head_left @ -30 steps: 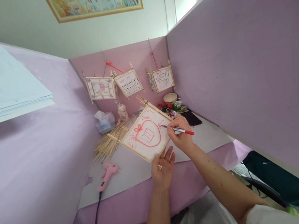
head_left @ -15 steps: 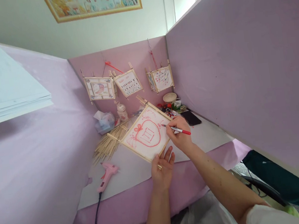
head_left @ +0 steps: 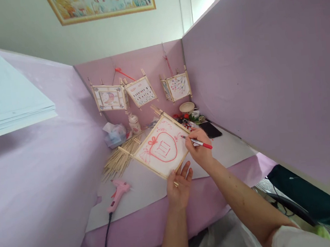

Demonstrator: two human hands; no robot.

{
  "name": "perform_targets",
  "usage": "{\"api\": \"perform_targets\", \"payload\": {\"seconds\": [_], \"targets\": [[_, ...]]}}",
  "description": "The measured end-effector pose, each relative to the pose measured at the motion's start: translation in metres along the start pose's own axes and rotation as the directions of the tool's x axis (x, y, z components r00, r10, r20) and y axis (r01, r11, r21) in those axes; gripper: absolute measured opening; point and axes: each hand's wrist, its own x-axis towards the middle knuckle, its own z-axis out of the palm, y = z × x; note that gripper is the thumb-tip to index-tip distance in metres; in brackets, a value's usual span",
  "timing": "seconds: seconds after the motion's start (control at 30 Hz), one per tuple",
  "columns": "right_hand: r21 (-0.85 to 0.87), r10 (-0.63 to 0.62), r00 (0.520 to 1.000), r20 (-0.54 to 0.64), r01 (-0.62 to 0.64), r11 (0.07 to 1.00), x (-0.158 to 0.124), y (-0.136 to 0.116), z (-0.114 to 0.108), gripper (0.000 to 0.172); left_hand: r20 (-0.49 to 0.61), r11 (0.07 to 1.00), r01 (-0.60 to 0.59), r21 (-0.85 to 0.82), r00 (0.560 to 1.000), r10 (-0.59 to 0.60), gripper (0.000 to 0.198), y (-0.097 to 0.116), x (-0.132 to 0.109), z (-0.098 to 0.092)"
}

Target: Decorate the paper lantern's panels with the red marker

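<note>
My right hand is closed around a red marker, its tip at the right part of a white paper panel. The panel belongs to a paper lantern framed with thin wooden sticks, held tilted above the table. Red lines on it form a large rounded shape with a bow, a boxy mark inside and smaller sprays around it. My left hand grips the lantern's lower corner, thumb on the frame and the other fingers partly behind it.
A pink glue gun with a black cord lies at the left, below loose wooden sticks. A tissue pack, a white figurine, a black phone and a bowl stand behind. Decorated lanterns hang at the back.
My right hand and the marker have shifted slightly right, and a little more red line shows by the marker tip. My left hand and the lantern stay put.
</note>
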Motion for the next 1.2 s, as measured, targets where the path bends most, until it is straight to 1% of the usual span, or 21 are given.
{"api": "perform_targets", "payload": {"seconds": [0.17,0.3,0.53,0.73,0.93,1.07,1.2], "targets": [[0.022,0.011,0.999,-0.03,-0.011,1.0,-0.0006,0.0002,-0.0002,0.013,0.015,1.0,0.001,-0.002,1.0,-0.001,0.025,-0.0002,0.0006,-0.001],[0.025,0.026,0.999,-0.034,-0.025,0.999,-0.0021,0.0018,0.0002,0.014,0.007,1.0,0.007,-0.012,1.0,-0.006,0.026,0.0,0.0002,0.0],[0.048,0.062,0.997,-0.047,-0.06,0.997,-0.003,0.0015,-0.0006,0.014,0.047,0.999,0.002,-0.053,0.999,0.0,0.025,-0.0011,0.001,-0.0007],[0.06,0.059,0.997,-0.054,-0.056,0.997,-0.0022,0.0008,-0.001,0.014,0.035,0.998,0.012,-0.058,0.999,-0.01,0.023,-0.0003,0.001,-0.0006],[0.129,0.085,0.992,-0.097,-0.073,0.989,-0.0035,0.0009,-0.0018,0.011,0.025,0.999,0.014,-0.033,1.0,-0.013,0.025,-0.0003,0.0013,-0.001],[0.118,0.077,0.994,-0.077,-0.068,0.991,-0.0023,0.0007,-0.0016,0.01,0.014,0.999,0.011,-0.035,1.0,-0.011,0.024,-0.0004,0.0006,-0.0016],[0.1,0.051,0.997,-0.058,-0.045,0.994,-0.0013,0.0014,-0.0014,0.01,0.026,0.999,0.007,-0.054,1.0,-0.005,0.023,-0.0006,0.0,-0.0012]]}}
